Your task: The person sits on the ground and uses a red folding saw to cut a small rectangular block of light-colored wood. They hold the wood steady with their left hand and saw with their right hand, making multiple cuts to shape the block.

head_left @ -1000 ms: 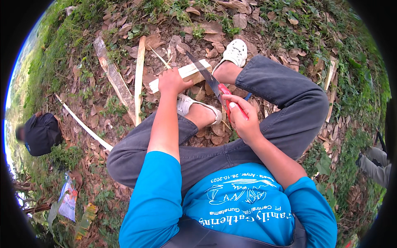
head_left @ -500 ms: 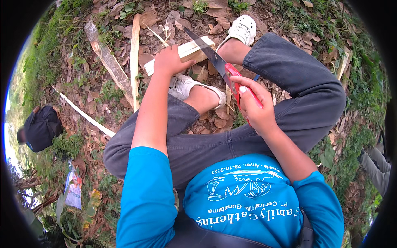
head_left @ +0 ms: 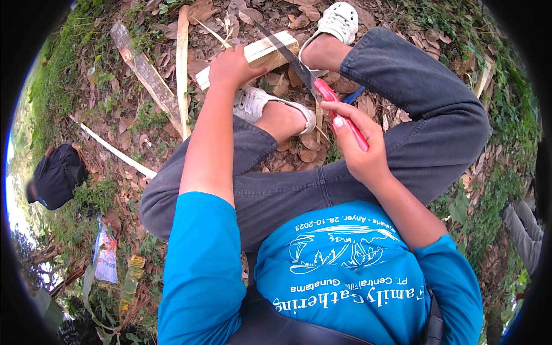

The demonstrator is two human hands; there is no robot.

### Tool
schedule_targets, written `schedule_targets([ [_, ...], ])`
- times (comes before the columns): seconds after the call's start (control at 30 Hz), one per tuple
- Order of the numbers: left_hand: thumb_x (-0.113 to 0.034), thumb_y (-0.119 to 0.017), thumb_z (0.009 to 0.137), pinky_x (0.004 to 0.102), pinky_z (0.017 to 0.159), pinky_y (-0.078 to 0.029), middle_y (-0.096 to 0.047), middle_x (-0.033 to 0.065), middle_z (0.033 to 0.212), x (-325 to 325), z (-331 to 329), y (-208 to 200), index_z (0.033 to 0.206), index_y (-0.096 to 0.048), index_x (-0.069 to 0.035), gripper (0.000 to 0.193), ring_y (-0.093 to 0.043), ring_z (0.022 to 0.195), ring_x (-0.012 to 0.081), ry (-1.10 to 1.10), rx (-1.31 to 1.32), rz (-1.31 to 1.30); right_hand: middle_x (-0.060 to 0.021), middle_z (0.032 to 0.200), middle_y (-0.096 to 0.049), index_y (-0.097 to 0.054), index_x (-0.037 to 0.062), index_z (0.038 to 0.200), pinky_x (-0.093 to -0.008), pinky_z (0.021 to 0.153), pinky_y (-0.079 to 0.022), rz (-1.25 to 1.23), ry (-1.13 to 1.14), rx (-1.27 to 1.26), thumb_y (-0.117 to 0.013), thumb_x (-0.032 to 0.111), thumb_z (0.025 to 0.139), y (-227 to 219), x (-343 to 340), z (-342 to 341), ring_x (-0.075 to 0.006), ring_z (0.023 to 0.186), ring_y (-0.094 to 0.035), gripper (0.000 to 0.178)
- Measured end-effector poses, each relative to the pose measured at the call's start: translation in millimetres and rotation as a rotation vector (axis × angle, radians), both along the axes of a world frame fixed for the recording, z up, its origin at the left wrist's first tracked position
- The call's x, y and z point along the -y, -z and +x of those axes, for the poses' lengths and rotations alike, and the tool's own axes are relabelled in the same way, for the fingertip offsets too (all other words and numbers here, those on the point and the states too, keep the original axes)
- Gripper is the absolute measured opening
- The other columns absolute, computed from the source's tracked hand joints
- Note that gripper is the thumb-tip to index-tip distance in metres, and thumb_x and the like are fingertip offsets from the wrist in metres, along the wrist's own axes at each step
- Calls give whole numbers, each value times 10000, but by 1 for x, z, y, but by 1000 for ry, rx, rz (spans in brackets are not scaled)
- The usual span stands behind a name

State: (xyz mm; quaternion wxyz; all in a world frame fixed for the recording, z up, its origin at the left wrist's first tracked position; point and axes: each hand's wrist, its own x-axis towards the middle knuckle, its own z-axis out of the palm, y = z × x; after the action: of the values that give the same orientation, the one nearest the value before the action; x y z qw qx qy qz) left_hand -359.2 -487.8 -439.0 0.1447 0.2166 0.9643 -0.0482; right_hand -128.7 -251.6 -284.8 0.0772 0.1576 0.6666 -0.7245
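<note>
My left hand [head_left: 232, 68] is wrapped over a short, split pale wood block [head_left: 267, 50], pressing it down in front of my feet. My right hand [head_left: 363, 148] grips the red handle of a handsaw [head_left: 325, 94], thumb along its upper side. The saw's dark blade [head_left: 294, 62] lies slantwise over the block, to the right of my left hand, with its tip past the far side. Whether the teeth are in a cut cannot be made out. The right end of the block is near my white shoe [head_left: 339, 23].
A bark-covered plank [head_left: 144, 72] and a long pale strip [head_left: 183, 69] lie left of the block, a thin strip [head_left: 112, 149] farther left. A blue object [head_left: 353, 95] is beside my right ankle. Dark-clothed figure [head_left: 60, 175] at far left; grey-trousered legs [head_left: 523, 230] at far right.
The whole view has shifted a little. The saw handle has turned to look narrower, and my right hand has drawn slightly toward me. My left hand stays on the block.
</note>
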Motion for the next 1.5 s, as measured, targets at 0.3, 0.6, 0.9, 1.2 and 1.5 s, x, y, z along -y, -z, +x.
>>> schedule_targets([
  [0.3,-831,-708,733,464,904,-575,-731,216,1089,-1,1,-1,1263,-614,-12,980,-730,1037,361,-17,20,-5,-107,1202,-711,-672,-21,1288,-288,999,-474,13,-14,20,-535,51,1033,-11,2,6,-126,1120,-627,297],
  [0.6,-828,-705,737,454,935,-572,-723,223,1146,-4,3,-8,1384,-553,-6,1057,-712,1100,351,-32,55,-39,-42,1056,-685,-674,-11,1285,-229,843,-466,-10,-1,41,-527,53,1034,-10,3,12,-55,922,-574,298],
  [0.9,-782,-749,727,458,1034,-495,-700,177,1254,-8,1,-15,1359,-601,-53,976,-664,1200,330,-103,136,-48,6,986,-639,-673,-1,1302,-214,757,-435,-7,-16,48,-534,46,1036,-19,0,24,-32,816,-510,303],
  [1.2,-813,-737,712,459,984,-531,-718,191,1191,-8,-5,-11,1349,-590,-30,1020,-697,1140,333,-106,141,-39,36,934,-599,-665,0,1312,-201,704,-403,-33,-33,43,-527,58,1050,-18,-2,18,-13,786,-475,302],
  [1.5,-797,-751,712,456,1014,-506,-717,175,1212,-7,1,-6,1341,-609,-45,991,-680,1172,342,-96,88,-40,25,962,-634,-673,0,1295,-204,727,-413,-53,-13,96,-544,102,1063,-30,-3,4,-17,811,-496,285],
])
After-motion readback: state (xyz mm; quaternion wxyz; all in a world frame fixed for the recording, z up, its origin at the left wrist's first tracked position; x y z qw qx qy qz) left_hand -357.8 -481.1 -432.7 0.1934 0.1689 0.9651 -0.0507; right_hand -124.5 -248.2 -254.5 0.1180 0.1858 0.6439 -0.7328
